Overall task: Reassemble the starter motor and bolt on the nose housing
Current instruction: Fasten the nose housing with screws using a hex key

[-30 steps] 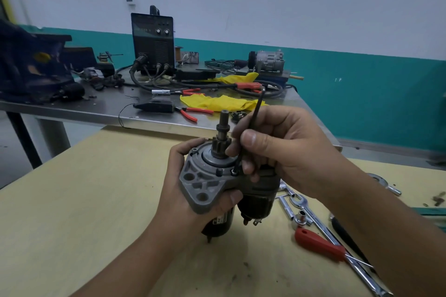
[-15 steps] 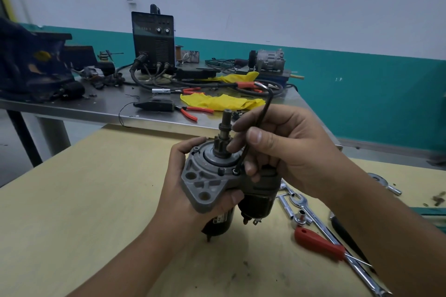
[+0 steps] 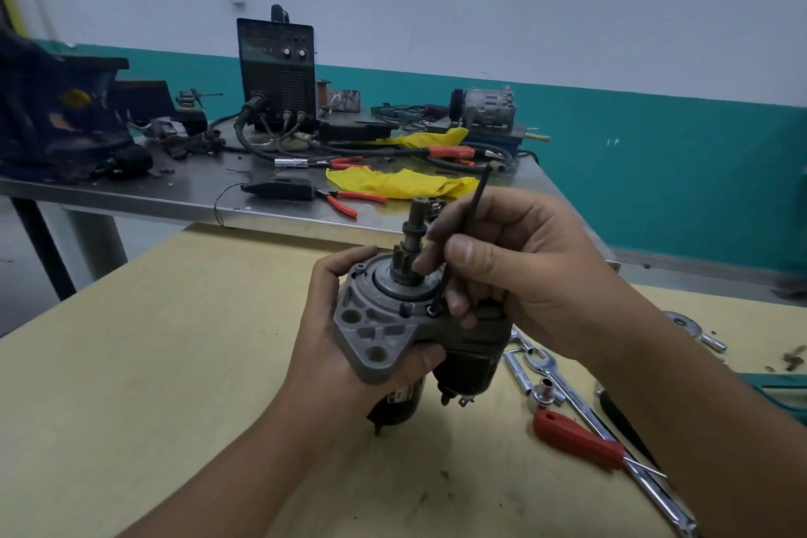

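Note:
My left hand (image 3: 336,345) grips the starter motor (image 3: 401,332) upright above the yellow table, fingers wrapped round the grey nose housing (image 3: 371,328). The pinion shaft (image 3: 412,245) sticks up from the housing. Below the housing hang the black motor body and the solenoid (image 3: 469,367). My right hand (image 3: 524,271) pinches a black hex key (image 3: 463,232) between thumb and fingers. The key's lower tip sits in a bolt head (image 3: 432,311) on the housing's right side, and its bent upper end points up to the right.
On the yellow table (image 3: 131,384) to the right lie a red-handled screwdriver (image 3: 576,439), chrome wrenches and a socket (image 3: 546,389). Behind stands a steel bench (image 3: 174,192) with a welder box (image 3: 276,70), cables, red pliers (image 3: 345,201), yellow cloth (image 3: 393,181) and a compressor.
The hex key's bent upper end has swung from pointing up-left to up-right while its tip stays in the bolt. My left hand keeps its hold on the motor.

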